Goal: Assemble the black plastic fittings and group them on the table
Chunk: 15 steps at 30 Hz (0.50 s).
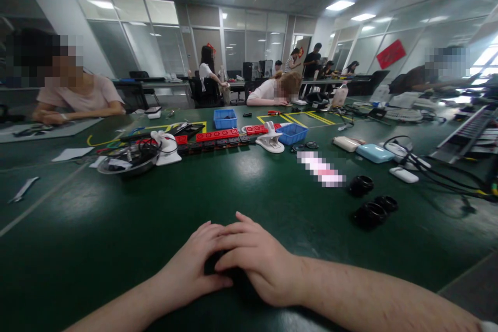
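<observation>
My left hand (192,267) and my right hand (257,262) rest on the dark green table (116,218) near its front edge. The right hand lies partly across the left, and the fingers of both are stretched out flat and overlap. Something dark shows in the gap under the fingers, and I cannot make out whether it is an object or shadow. Three black rings (371,202) lie to the right of my hands, apart from them.
A clear bowl with cables (126,160), white clamps (270,139), red blocks in a row (218,136) and two blue bins (224,118) stand mid-table. Chargers and cables (404,158) lie at right, a wrench (23,189) at left. Several people sit around the far side.
</observation>
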Available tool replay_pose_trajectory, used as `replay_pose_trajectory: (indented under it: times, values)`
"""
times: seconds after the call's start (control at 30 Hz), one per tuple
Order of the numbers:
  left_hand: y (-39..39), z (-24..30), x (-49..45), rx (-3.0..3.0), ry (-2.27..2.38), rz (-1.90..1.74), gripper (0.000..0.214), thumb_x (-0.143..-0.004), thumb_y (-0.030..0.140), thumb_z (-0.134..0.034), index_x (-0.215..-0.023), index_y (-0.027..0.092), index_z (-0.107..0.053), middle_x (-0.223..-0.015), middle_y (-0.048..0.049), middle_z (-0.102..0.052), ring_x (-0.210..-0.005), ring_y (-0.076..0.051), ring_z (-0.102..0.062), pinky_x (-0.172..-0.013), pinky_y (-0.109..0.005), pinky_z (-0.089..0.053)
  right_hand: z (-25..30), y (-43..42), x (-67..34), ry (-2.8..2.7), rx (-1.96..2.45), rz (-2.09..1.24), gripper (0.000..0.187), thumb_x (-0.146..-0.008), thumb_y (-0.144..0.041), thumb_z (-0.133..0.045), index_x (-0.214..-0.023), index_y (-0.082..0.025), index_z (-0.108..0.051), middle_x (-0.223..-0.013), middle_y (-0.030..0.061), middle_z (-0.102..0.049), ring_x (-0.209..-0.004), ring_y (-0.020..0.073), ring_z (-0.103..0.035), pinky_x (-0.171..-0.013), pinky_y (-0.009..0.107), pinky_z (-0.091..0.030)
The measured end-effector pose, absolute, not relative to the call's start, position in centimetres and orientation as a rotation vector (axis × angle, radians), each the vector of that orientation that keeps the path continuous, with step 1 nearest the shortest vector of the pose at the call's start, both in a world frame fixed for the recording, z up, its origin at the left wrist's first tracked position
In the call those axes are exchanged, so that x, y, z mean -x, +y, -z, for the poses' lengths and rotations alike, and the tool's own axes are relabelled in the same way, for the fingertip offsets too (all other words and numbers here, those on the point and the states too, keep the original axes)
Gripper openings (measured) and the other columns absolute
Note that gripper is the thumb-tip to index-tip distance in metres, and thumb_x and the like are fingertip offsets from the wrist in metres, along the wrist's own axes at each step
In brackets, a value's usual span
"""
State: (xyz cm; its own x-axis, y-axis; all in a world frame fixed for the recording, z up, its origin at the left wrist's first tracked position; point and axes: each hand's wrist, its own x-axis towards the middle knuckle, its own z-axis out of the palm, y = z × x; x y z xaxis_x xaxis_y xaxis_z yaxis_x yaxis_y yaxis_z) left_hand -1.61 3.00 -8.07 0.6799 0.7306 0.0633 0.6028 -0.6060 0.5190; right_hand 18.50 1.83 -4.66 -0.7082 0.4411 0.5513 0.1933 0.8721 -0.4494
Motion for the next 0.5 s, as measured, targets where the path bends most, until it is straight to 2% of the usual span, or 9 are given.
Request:
replay_pose_trajectory:
  times: [0.1, 0.17, 0.27, 0.37, 0.5]
  values:
    - [3.0, 7.8, 1.6, -2.424, 1.032, -0.371, 0.058, -0.068, 0.038, -0.069, -0.120, 0.027, -0.047, -0.126, -0.0059, -0.050, -0.119, -0.029, -0.041, -0.104, -0.056, -0.019, 4.0, 1.6, -18.4, -2.276, 0.614, -0.470, 0.032, -0.076, -0.014, -0.040, -0.104, -0.014, -0.055, -0.105, 0.0083, -0.060, -0.101, 0.0173, -0.050, -0.096, 0.040, -0.033]
    - [2.9, 7.5, 1.5, -2.418, 1.022, -0.358, 0.051, -0.069, 0.038, -0.068, -0.116, 0.026, -0.051, -0.124, -0.0062, -0.051, -0.118, -0.028, -0.043, -0.104, -0.054, -0.018, 3.7, 1.6, -18.3, -2.287, 0.722, -0.480, 0.032, -0.075, -0.020, -0.047, -0.106, -0.013, -0.053, -0.105, 0.0098, -0.058, -0.098, 0.0198, -0.048, -0.090, 0.040, -0.037]
    - [2.8, 7.0, 1.2, -2.407, 1.020, -0.356, 0.044, -0.072, 0.039, -0.065, -0.112, 0.024, -0.054, -0.120, -0.0064, -0.054, -0.115, -0.026, -0.045, -0.105, -0.053, -0.019, 3.8, 1.6, -18.2, -2.341, 0.834, -0.503, 0.035, -0.074, -0.028, -0.056, -0.105, -0.014, -0.054, -0.104, 0.0089, -0.057, -0.096, 0.0205, -0.046, -0.086, 0.038, -0.038]
    - [2.8, 6.7, 1.0, -2.412, 1.018, -0.354, 0.048, -0.073, 0.040, -0.064, -0.116, 0.024, -0.052, -0.118, -0.0066, -0.055, -0.113, -0.026, -0.046, -0.105, -0.052, -0.019, 4.1, 1.6, -18.0, -2.404, 0.890, -0.513, 0.039, -0.070, -0.034, -0.064, -0.103, -0.014, -0.057, -0.098, 0.0075, -0.058, -0.090, 0.0202, -0.047, -0.082, 0.036, -0.039]
    - [2.9, 6.7, 1.0, -2.440, 0.997, -0.358, 0.048, -0.073, 0.042, -0.064, -0.116, 0.024, -0.053, -0.115, -0.0053, -0.056, -0.111, -0.026, -0.048, -0.105, -0.049, -0.021, 4.6, 1.7, -17.9, -2.442, 0.926, -0.520, 0.036, -0.070, -0.037, -0.065, -0.098, -0.015, -0.059, -0.092, 0.0067, -0.057, -0.087, 0.0195, -0.047, -0.078, 0.034, -0.040]
